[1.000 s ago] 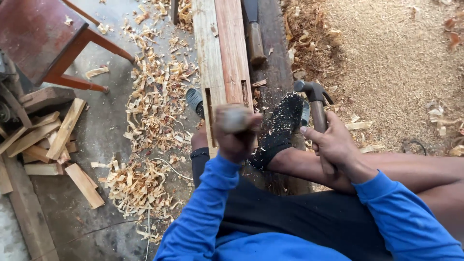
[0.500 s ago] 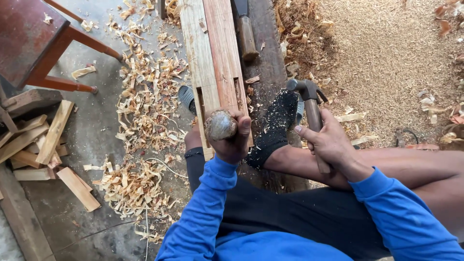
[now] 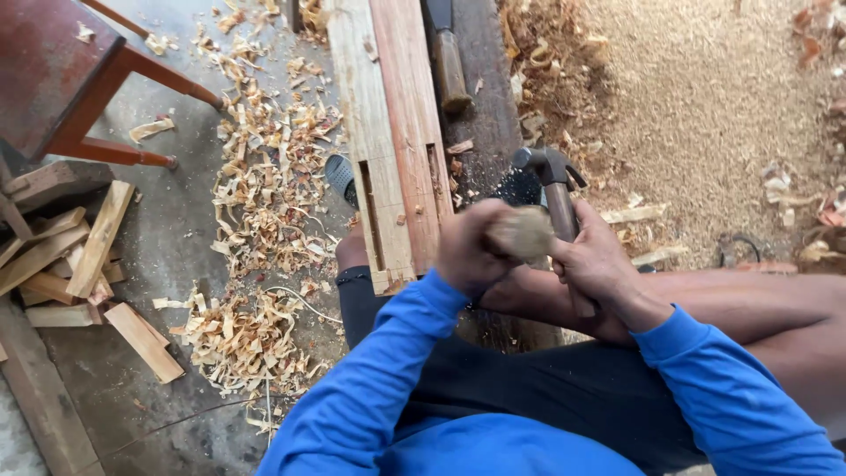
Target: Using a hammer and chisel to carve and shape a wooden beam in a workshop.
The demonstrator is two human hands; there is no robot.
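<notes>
My left hand [image 3: 467, 253] is closed around a chisel whose rounded wooden handle end [image 3: 526, 233] shows blurred beside my thumb. Its blade is hidden. My right hand [image 3: 601, 264] grips the shaft of a claw hammer, with the metal hammer head [image 3: 545, 164] raised just above both hands. The two hands are close together, right of the near end of a pale plank [image 3: 366, 132] with a long slot cut in it. A reddish plank [image 3: 408, 106] lies against the pale one. I wear blue sleeves and sit with my legs across the work.
A second wooden-handled tool [image 3: 449, 62] lies on a dark board beyond the hammer. Wood shavings [image 3: 264, 194] cover the floor on the left, with offcuts [image 3: 75, 256] and a red stool [image 3: 53, 70]. A sawdust heap [image 3: 705, 106] fills the right. A sandal [image 3: 339, 176] rests by the planks.
My left hand has carried the chisel to the right, off the end of the planks and over beside the hammer hand. The hammer has stayed raised in my right hand.
</notes>
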